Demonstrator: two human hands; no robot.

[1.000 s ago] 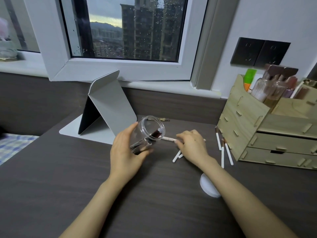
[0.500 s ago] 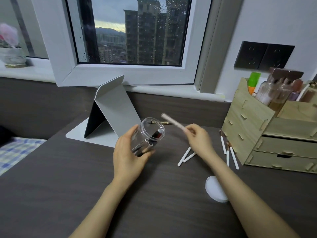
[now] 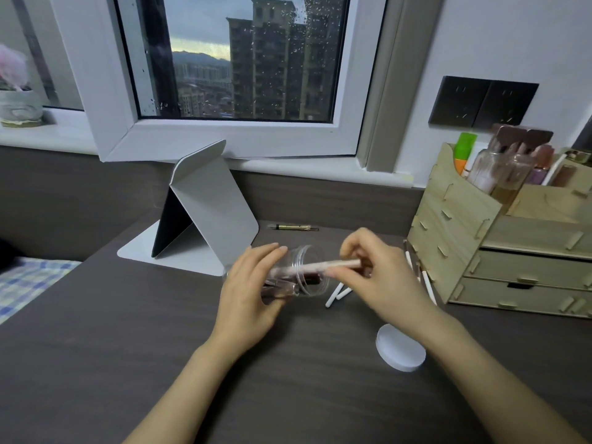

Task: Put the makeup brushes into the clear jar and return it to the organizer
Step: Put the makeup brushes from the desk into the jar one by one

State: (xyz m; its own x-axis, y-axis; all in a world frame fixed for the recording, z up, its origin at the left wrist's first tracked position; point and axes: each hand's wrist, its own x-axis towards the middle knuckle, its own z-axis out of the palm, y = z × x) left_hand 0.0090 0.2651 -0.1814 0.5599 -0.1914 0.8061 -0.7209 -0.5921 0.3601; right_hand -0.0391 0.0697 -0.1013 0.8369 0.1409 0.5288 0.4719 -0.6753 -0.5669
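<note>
While left hand tilts clear jar, right hand feeds brush (no legible labels).

A dark brown wood-grain worktop fills the lower part of the view, backed by a low panel of the same dark wood under a white sill. Above it a white-framed window, its glass spotted with raindrops, looks out on tall grey apartment towers and a dim, overcast sky; the room light is cool and subdued. The wall at far right is plain white and carries a black double socket plate. At the far left edge lies blue-and-white checked bedding, and a pale pot with a pink fluffy plant stands on the sill.
</note>
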